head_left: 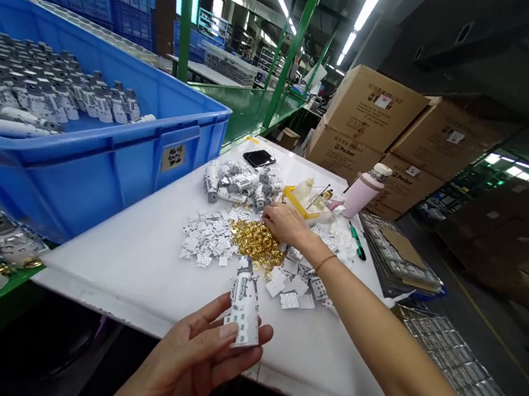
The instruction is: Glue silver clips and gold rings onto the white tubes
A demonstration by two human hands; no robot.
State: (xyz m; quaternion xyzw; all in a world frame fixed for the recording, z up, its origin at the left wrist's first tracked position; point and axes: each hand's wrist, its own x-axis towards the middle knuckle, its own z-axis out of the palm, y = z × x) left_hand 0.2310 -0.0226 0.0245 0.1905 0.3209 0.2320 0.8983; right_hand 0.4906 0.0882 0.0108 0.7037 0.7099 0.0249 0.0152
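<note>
My left hand (191, 351) holds a white cylindrical model piece (244, 309) with small windows and grey lattice details, upright near the table's front edge. Thumb and fingers wrap around its lower part. Over the back of a heap of small gold rings (257, 241) is my right hand (286, 223), its fingers bent down and pressed together at the pile. Whatever lies between those fingertips is hidden. Small white flat plates (210, 237) are scattered left of the rings, and larger white plates (298, 285) lie to the right. Grey-and-white parts (241, 181) are heaped behind.
A large blue crate (147, 172) full of similar model pieces stands at the left. Behind my right hand are a yellow-edged tray (309, 216), a pink bottle (364, 191) and a phone (259, 158). A green pen (357, 242) lies on the right; cardboard boxes (370, 111) rise behind.
</note>
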